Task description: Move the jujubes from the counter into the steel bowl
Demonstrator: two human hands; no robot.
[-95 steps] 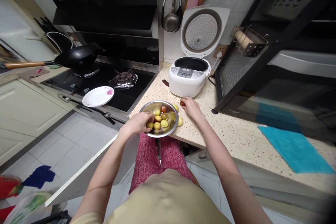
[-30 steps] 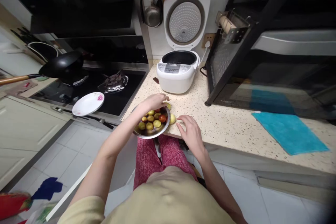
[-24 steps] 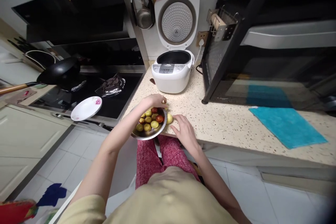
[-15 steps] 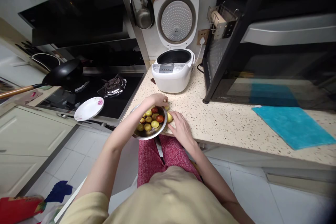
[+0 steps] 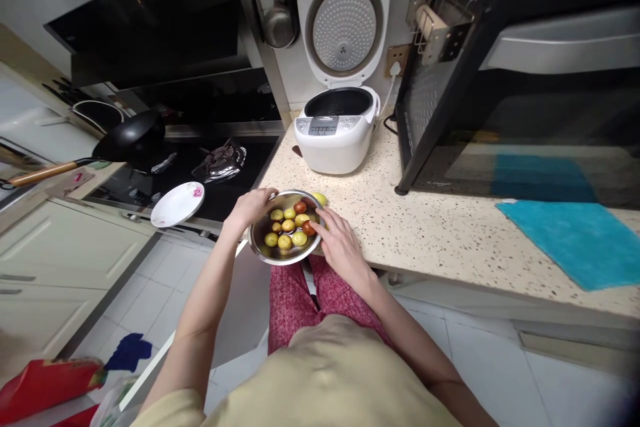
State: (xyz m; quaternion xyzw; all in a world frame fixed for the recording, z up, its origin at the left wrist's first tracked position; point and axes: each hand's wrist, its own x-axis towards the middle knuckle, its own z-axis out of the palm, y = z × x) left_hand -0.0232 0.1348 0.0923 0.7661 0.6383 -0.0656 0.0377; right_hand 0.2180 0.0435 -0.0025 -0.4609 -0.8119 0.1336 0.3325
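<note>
The left hand (image 5: 249, 208) having been moved from the far right rim to the left and the right hand (image 5: 343, 247) brought over the right rim, the steel bowl (image 5: 261, 244) of small round fruits (image 5: 285, 242) is flanked, hands apart, grips unclear, at the counter's (image 5: 395, 233) edge.

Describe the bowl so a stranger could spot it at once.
Find the white cooker on the counter. Before it, at the counter's edge, between left hand and right hand, is the bowl. Its shiny metal, holding round yellow and red pieces, sets it apart from the white plate.
</note>
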